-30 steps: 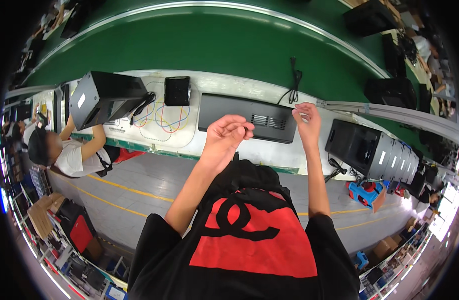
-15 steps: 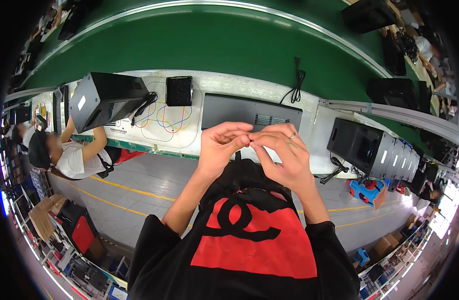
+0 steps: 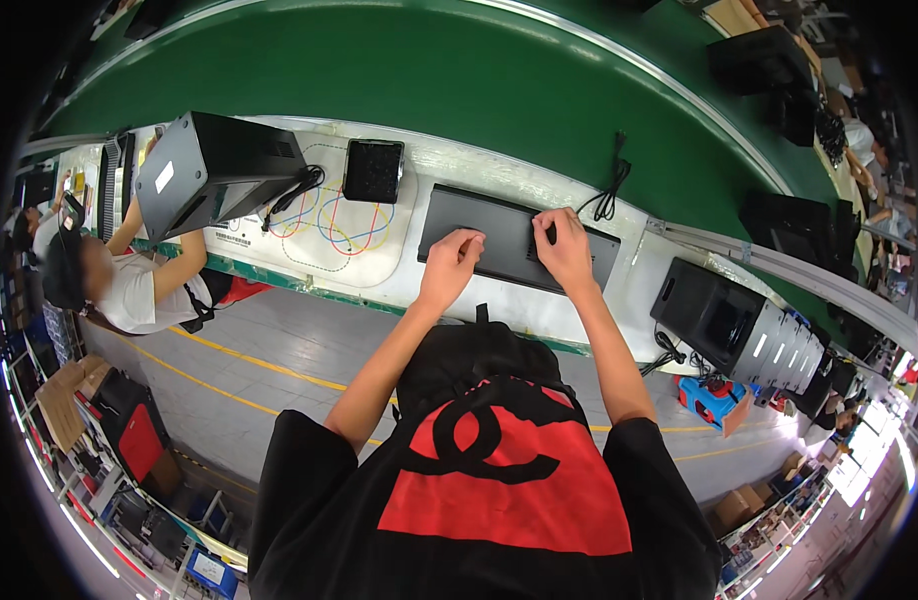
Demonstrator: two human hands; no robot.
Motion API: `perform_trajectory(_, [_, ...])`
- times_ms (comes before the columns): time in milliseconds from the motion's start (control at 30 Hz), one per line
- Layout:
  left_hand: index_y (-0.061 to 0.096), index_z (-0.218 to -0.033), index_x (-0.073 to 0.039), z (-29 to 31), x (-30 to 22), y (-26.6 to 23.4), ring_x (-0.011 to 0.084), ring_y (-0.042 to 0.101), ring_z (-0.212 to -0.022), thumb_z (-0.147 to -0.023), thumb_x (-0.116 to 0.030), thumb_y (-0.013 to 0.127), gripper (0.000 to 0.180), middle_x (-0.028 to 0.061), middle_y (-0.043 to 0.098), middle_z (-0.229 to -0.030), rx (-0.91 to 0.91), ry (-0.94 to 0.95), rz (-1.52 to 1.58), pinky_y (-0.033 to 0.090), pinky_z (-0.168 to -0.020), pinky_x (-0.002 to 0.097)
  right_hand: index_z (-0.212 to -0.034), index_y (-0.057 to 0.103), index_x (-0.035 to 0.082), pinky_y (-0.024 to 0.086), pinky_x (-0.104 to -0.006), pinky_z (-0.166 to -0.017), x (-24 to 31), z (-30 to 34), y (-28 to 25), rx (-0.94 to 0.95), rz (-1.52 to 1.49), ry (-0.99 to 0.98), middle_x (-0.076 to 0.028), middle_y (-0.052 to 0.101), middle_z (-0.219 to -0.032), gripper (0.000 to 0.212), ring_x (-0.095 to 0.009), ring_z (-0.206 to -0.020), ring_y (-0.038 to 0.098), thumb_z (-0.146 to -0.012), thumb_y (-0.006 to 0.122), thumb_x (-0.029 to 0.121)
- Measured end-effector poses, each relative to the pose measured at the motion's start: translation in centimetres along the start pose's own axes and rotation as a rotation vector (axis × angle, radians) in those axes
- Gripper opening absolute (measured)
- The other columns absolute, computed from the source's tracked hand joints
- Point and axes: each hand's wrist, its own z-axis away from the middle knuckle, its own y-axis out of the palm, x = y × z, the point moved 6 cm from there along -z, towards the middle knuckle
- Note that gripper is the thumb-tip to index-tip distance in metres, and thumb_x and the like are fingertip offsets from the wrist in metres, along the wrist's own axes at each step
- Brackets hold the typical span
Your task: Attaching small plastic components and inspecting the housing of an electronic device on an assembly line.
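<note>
Our right fingers (image 3: 557, 226) are curled and pressed down on the top of the flat black unit (image 3: 499, 240), near its middle, and whether they pinch anything small there we cannot tell. Our left fingers (image 3: 469, 242) are bent into a loose fist, knuckles resting on the unit's near edge just left of the right hand (image 3: 567, 255); the left hand (image 3: 449, 268) holds nothing we can see. The unit lies flat on the white bench (image 3: 634, 290), right in front of us, between a small black block (image 3: 374, 170) to the far left and a black box (image 3: 724, 320) on the right. A bundled cable (image 3: 609, 195) sits just beyond it (loose, not plugged in as far as we can see), so we judge the work on the unit as under way, with cabling left. Further left, another black box (image 3: 214, 170) and a co-worker (image 3: 129, 285).
</note>
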Motion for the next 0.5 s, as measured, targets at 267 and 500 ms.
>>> perform_trajectory(267, [0.065, -0.096, 0.0, 0.0, 0.0, -0.3, 0.0131, 0.059, -0.061, -0.09, -0.01, 0.059, 0.013, 0.0087, 0.064, -0.077, -0.07, 0.087, -0.062, 0.047, -0.056, 0.0259, -0.08, 0.047, 0.0, 0.047, -0.0397, -0.072, 0.1, -1.5, 2.4, 0.227, 0.338, 0.073, -0.016, 0.061, -0.078, 0.015, -0.036, -0.078, 0.059, -0.073, 0.06, -0.006])
perform_trajectory(500, [0.067, -0.096, 0.0, -0.6, 0.3, 0.3, 0.01, 0.057, -0.06, -0.092, -0.011, 0.058, 0.015, 0.0063, 0.063, -0.074, -0.033, 0.075, -0.08, 0.046, -0.055, 0.0237, -0.087, 0.056, -0.002, 0.048, -0.0453, -0.078, -3.1, -5.7, 3.9, 0.49, 0.531, 0.37, -0.019, 0.064, -0.083, 0.031, -0.038, -0.089, 0.062, -0.057, 0.061, -0.002])
